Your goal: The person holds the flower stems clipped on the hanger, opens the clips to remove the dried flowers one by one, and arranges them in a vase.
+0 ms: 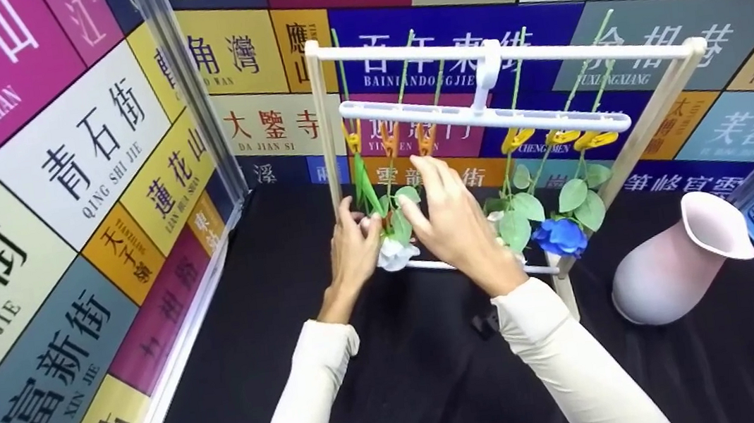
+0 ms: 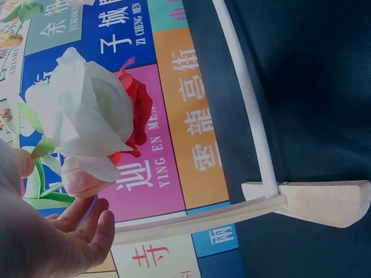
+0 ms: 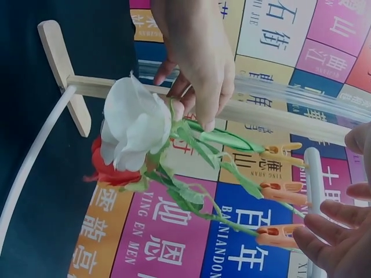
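Observation:
Flowers hang head-down from clips on a white hanger (image 1: 551, 118). At the leftmost stem, my left hand (image 1: 352, 243) pinches a pink tulip (image 2: 84, 179) between thumb and fingers, beside its long green leaves (image 1: 363, 181). A white rose (image 3: 134, 124) hangs right next to that hand, with a red flower (image 2: 140, 110) partly behind it. My right hand (image 1: 460, 223) is raised with extended fingers near an orange clip (image 3: 278, 234), holding nothing. Its fingertips come close to the hanger bar; whether they touch is unclear.
A wooden rack (image 1: 657, 112) carries the hanger. On its right side hang a blue flower (image 1: 561, 236) and leafy stems in yellow clips (image 1: 518, 139). A pink-white vase (image 1: 671, 270) stands on the black cloth (image 1: 410, 378) to the right. Printed panels rise behind.

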`<state>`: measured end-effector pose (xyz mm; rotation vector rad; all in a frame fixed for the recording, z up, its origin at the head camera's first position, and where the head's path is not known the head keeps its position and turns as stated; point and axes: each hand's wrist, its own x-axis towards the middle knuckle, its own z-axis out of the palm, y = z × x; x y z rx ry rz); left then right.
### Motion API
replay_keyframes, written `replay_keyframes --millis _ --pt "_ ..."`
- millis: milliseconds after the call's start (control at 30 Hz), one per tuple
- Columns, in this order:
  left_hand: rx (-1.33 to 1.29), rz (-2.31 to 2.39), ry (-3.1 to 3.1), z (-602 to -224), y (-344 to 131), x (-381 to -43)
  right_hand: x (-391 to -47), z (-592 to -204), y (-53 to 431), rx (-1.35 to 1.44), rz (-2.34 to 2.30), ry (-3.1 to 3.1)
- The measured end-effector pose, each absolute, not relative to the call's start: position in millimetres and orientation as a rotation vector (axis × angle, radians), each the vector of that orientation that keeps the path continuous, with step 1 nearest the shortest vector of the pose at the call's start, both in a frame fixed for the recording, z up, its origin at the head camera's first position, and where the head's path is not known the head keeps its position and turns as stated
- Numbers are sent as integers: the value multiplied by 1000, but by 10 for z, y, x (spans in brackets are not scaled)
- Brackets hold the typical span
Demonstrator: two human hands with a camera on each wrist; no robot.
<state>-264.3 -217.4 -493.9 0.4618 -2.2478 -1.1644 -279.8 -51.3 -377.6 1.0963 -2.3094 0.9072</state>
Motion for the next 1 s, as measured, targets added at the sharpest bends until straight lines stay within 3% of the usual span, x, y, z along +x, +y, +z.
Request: replay_keyframes --millis 1000 --pt "368 -1002 -2270 -5010 -2146 -2544 -2814 -3876 -954 1078 1027 -2329"
